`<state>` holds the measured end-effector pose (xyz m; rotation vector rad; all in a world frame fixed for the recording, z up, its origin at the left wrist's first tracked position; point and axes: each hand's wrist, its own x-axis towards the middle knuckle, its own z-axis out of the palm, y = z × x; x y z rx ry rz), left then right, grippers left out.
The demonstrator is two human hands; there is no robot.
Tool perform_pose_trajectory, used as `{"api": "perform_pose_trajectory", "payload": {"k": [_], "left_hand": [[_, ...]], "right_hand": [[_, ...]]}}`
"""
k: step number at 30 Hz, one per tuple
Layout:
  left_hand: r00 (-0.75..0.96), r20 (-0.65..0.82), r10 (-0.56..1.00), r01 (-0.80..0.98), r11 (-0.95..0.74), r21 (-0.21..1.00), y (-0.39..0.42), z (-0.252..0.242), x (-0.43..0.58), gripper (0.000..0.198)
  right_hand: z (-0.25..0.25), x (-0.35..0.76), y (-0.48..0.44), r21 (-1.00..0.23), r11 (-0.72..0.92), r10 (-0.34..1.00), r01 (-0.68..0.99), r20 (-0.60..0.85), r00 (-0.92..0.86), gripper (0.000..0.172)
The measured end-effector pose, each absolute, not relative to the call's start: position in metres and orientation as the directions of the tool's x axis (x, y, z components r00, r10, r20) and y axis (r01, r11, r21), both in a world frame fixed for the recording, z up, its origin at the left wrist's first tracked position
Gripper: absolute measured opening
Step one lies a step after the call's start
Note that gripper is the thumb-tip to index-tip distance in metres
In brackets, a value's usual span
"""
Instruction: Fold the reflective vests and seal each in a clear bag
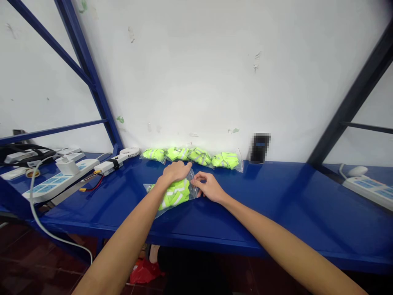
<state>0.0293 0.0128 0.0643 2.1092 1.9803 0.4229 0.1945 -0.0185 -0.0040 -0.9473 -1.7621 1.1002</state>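
Observation:
A clear plastic bag with a folded neon-yellow item with grey reflective strips (176, 194) lies on the blue table (245, 213), below my hands. My left hand (175, 172) rests over the bag's upper part, its fingers partly hidden. At the bag's right edge, my right hand (207, 185) pinches the clear plastic between thumb and fingers. Behind, along the wall, several similar bagged neon items stand in a row, the rightmost one (226, 160) a little apart from the others.
A dark pixelated object (259, 148) leans on the wall. At left are a white power strip (58, 180) with a plugged-in charger, a battery pack with wires (109, 166) and a small white fan (129, 152). Another power strip (370, 189) lies at right, beyond the blue frame post.

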Motion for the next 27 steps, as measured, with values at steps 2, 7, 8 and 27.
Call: {"api": "perform_pose_trajectory", "payload": {"k": [2,7,8,27], "left_hand": [[0.073,0.066,0.995,0.916,-0.093,0.391,0.01,0.057,0.029,0.049],[0.179,0.133,0.975,0.838,-0.221,0.498,0.01,0.043,0.022,0.032],[0.178,0.14,0.974,0.828,-0.225,0.514,0.011,0.04,0.019,0.03],[0.327,0.173,0.929,0.649,-0.354,0.673,0.019,0.028,0.002,0.036]], "right_hand": [[-0.004,0.193,-0.019,-0.938,0.32,0.892,0.134,0.25,-0.377,0.028],[-0.007,0.191,-0.018,-0.96,0.247,0.915,0.131,0.187,-0.358,0.027],[-0.007,0.191,-0.017,-0.964,0.228,0.917,0.139,0.165,-0.362,0.027],[-0.001,0.19,-0.012,-0.979,0.028,0.929,0.2,-0.049,-0.368,0.017]]}}
